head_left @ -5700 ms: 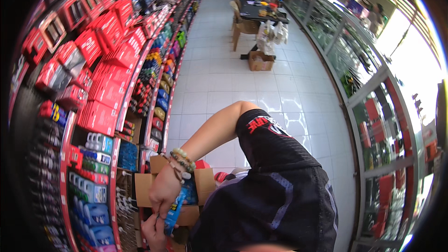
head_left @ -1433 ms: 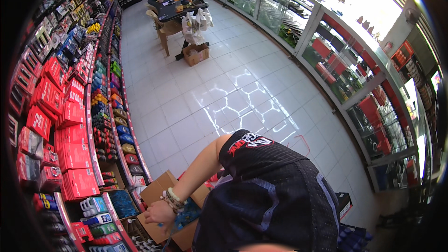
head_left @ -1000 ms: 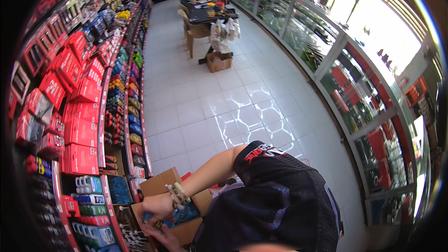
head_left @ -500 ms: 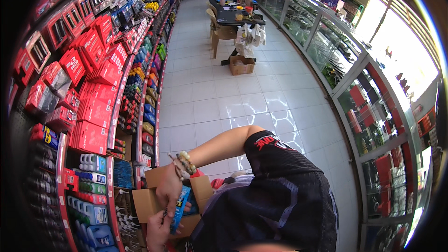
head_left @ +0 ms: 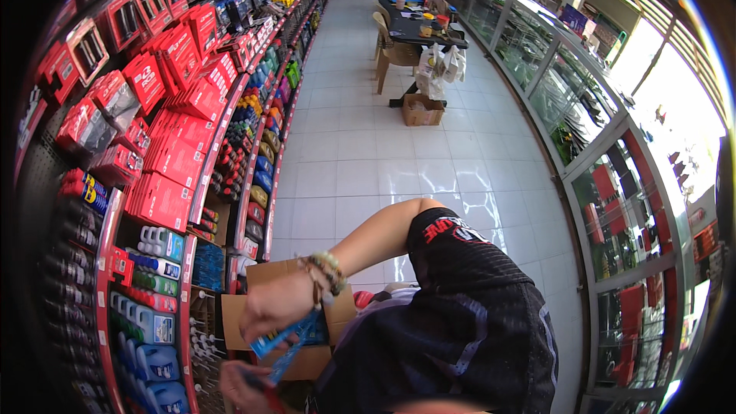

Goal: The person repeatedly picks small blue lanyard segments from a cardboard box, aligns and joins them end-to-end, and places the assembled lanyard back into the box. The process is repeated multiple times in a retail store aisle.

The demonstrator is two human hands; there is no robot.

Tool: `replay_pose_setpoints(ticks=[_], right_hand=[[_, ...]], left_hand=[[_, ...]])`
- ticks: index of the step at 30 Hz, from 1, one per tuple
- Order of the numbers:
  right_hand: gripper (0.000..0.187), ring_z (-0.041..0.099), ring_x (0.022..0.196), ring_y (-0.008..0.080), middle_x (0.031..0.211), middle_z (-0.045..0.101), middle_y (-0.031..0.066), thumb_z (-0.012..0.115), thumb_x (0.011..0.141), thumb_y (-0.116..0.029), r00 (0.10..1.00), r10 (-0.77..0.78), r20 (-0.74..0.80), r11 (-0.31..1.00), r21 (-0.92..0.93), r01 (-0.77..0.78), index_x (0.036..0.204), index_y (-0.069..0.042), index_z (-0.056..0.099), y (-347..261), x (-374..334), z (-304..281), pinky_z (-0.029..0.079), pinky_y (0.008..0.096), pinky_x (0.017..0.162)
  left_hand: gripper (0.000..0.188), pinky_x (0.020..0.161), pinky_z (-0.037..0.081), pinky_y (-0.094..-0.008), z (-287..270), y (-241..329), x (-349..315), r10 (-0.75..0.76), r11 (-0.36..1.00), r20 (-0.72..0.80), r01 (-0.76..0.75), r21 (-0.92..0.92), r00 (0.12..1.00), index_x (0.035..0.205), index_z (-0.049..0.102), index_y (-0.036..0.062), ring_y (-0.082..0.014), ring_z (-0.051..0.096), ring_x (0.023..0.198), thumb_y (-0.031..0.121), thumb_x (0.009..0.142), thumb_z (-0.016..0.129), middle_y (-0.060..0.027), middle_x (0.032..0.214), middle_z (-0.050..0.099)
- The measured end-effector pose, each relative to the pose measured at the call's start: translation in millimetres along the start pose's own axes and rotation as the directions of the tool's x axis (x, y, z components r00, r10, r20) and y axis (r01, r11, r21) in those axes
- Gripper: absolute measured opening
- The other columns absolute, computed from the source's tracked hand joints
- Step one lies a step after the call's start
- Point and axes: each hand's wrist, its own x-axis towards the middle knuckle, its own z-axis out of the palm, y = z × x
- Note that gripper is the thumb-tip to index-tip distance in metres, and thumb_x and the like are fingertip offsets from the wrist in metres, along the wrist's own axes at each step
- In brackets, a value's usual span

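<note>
My right hand (head_left: 277, 308), with bead bracelets on the wrist, reaches across my body to the left and grips a few blue carded packs (head_left: 285, 337), which are blurred. Just below it, at the lower edge, my left hand (head_left: 239, 385) holds a thin red and blue item; motion blur hides its shape. Both hands hover over an open cardboard box (head_left: 238, 314) that stands against the foot of the shelving. My black jersey sleeve (head_left: 460, 261) covers the lower right.
A long shelf wall (head_left: 192, 153) on the left carries red packs, tool handles, blue bottles and bare hooks low down. Glass display cabinets (head_left: 613, 184) line the right. The white tiled aisle leads to a table with chairs (head_left: 414, 27) and a small cardboard box (head_left: 423, 110).
The view has swung about the aisle. My right hand came up out of the box with the blue packs and tilted them flatter; my left hand dropped lower, now with a red and blue item.
</note>
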Motion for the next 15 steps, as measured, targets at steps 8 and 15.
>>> replay_pose_setpoints(ticks=[8,15], right_hand=[[0.038,0.066,0.082,0.0262,0.097,0.064,0.0121,0.063,0.087,-0.035,0.986,-0.078,-0.149,0.734,-0.677,-0.045,0.108,-0.004,0.059,97,21,9,0.053,0.0377,0.072],[0.048,0.062,0.091,0.0322,0.102,0.061,0.0160,0.070,0.080,-0.031,0.995,-0.092,0.040,0.891,-0.443,0.101,0.113,0.000,0.055,105,45,43,0.051,0.0411,0.078]], left_hand=[[0.038,0.072,0.050,-0.0314,11,4,-12,0.096,0.992,-0.411,-0.123,-0.041,0.907,0.100,0.054,-0.0013,-0.0194,0.056,0.089,0.033,0.101,0.039,-0.0141,0.103,0.055],[0.044,0.111,0.025,-0.0408,39,-46,-5,0.293,0.950,-0.183,-0.265,0.162,0.938,0.127,0.043,-0.0023,-0.0260,0.028,0.137,0.033,0.102,0.037,-0.0194,0.149,0.028]])
